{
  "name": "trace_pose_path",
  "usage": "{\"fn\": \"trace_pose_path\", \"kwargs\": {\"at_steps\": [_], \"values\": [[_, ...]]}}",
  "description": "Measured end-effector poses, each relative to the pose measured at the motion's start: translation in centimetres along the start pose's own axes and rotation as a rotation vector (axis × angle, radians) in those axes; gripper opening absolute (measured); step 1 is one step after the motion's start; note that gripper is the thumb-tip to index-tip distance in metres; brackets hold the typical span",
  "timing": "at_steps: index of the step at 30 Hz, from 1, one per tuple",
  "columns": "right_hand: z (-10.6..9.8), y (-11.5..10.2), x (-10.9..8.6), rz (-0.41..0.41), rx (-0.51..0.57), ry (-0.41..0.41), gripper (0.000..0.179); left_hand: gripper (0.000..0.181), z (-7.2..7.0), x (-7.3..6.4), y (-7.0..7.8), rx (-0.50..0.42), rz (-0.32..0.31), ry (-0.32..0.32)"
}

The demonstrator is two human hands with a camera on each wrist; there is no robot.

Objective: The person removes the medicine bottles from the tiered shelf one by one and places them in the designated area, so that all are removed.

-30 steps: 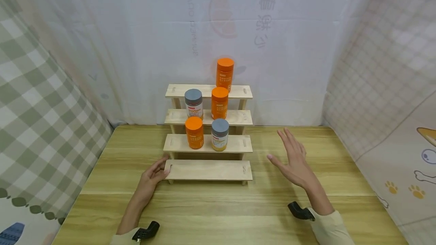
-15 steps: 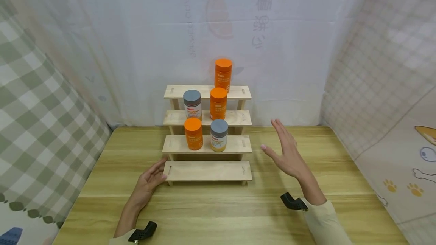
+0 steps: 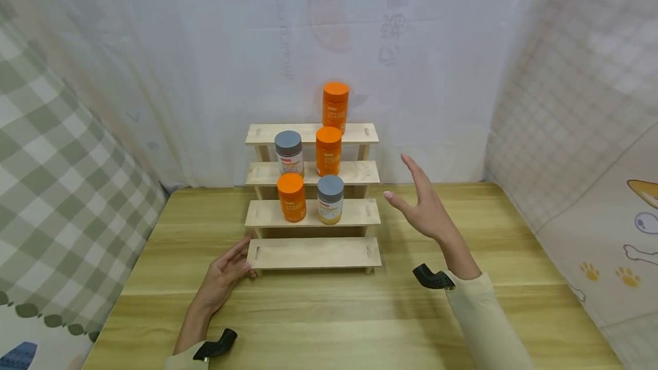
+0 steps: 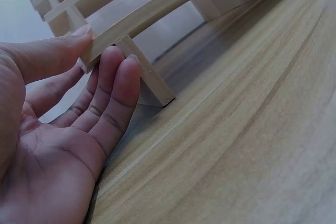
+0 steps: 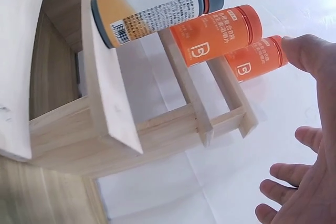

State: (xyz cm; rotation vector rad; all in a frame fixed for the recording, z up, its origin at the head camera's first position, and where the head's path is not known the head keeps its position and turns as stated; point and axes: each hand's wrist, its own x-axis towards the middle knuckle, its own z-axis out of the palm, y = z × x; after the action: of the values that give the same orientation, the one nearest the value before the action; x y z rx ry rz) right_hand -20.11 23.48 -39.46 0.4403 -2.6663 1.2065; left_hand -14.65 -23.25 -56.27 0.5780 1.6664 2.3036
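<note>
A four-tier wooden display rack [image 3: 313,253] stands on the table, its bottom tier bare. At its lower left corner my left hand [image 3: 221,281] pinches the bottom board, thumb on top and fingertips beneath, as the left wrist view shows at the board end [image 4: 126,30]. My right hand [image 3: 424,207] is in the air right of the rack, fingers spread, holding nothing. An orange bottle [image 3: 336,108] stands on the top tier. The second tier bears a grey-capped bottle [image 3: 289,153] and an orange bottle [image 3: 328,152]; the third, an orange bottle [image 3: 292,197] and a grey-capped bottle [image 3: 330,200].
The wood-grain table [image 3: 329,318] extends around the rack. Behind it hangs a white printed curtain [image 3: 205,73]. A green checked cloth [image 3: 77,176] slopes along the left side, and a pale patterned cloth [image 3: 576,159] lines the right.
My right hand has moved up and left, nearer the rack's right side, still spread. The left hand keeps its place at the lower left corner. The bottles stay where they were.
</note>
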Motion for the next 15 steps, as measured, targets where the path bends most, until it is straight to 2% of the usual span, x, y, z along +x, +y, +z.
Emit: {"fn": "trace_pose_path", "kwargs": {"at_steps": [5, 15], "values": [[-0.4, -0.9, 1.3, -0.010, 0.013, 0.000, 0.087, 0.067, 0.0, 0.2, 0.0, 0.016, -0.010, 0.022], [-0.6, -2.4, 3.7, -0.071, 0.066, 0.011, 0.084, 0.067, 0.1, 0.1, 0.1, -0.010, -0.002, 0.020]]}}
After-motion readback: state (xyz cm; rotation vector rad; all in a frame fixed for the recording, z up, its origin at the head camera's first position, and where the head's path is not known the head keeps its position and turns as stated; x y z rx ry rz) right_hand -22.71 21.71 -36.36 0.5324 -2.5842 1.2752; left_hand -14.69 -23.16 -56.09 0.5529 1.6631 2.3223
